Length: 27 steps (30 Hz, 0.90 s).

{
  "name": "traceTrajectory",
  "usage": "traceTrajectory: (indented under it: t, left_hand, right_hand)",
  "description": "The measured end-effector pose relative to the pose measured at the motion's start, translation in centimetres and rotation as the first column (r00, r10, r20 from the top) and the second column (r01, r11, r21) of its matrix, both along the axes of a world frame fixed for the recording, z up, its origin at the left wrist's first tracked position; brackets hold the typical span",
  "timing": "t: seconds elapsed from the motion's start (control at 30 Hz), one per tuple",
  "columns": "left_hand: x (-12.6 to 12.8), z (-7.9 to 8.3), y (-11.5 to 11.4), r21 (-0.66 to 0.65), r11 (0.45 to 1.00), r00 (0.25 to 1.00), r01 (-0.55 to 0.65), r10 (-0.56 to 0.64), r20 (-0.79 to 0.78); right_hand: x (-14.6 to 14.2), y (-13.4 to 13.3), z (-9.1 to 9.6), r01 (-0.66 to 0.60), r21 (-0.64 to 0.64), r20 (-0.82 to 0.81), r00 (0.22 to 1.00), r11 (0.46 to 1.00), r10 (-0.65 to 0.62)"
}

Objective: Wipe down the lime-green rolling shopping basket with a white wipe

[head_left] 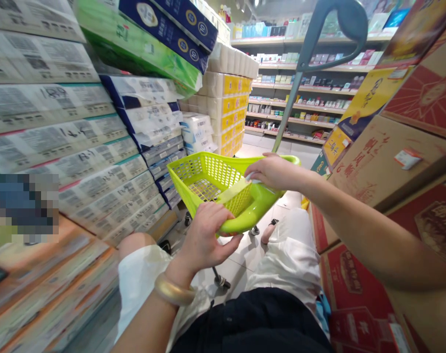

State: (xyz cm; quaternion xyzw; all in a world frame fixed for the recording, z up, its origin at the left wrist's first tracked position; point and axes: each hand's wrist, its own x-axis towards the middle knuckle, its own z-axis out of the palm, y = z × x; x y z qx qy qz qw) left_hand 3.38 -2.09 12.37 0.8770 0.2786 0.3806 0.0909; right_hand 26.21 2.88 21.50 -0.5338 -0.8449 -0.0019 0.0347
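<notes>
A lime-green shopping cart (208,171) with lattice basket walls stands in front of me, tilted in view. My left hand (210,240) is closed around the rounded near end of its rim, thumb below and fingers on top. A gold bangle (174,290) circles that wrist. My right hand (272,171) rests closed over the cart's right side, by the basket's inner wall. Something whitish shows under its fingertips, too small to name. Beyond that hand rises a grey pole with a loop handle (304,63); neither hand touches the loop. Through the lattice the basket floor shows bare.
Tall stacks of wrapped paper packs (79,132) line the left. Cardboard cartons (388,162) and red boxes (355,289) crowd the right. Shelves of small goods (296,90) cross the back. Caster wheels (222,282) stand on pale floor tiles (239,262) between my legs.
</notes>
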Motion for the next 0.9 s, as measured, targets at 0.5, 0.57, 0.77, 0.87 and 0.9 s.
traceTrajectory:
  t: [0.5, 0.57, 0.77, 0.87, 0.9]
  left_hand:
    - [-0.6, 0.3, 0.4, -0.028, 1.0, 1.0, 0.001, -0.001, 0.003]
    - [-0.6, 0.4, 0.4, -0.031, 1.0, 1.0, 0.001, 0.0, 0.008]
    - [-1.0, 0.2, 0.6, -0.017, 1.0, 0.999, 0.006, -0.005, 0.036]
    - [-1.2, 0.3, 0.7, -0.013, 1.0, 1.0, 0.008, -0.007, 0.027]
    - [-1.3, 0.3, 0.7, -0.014, 1.0, 1.0, 0.008, -0.008, 0.021]
  right_hand:
    - [0.9, -1.6, -2.1, -0.062, 0.107, -0.259, 0.962, 0.992, 0.088]
    - [1.5, -1.2, -2.2, 0.003, 0.148, -0.263, 0.964, 0.989, 0.036]
    - [0.0, -3.7, -3.8, -0.037, 0.276, -0.319, 0.939, 0.96, 0.128]
    - [-0.4, -4.6, -4.3, -0.082, 0.284, -0.345, 0.921, 0.955, 0.182]
    - [-0.2, -4.5, -4.4, -0.055, 0.278, -0.356, 0.921, 0.959, 0.157]
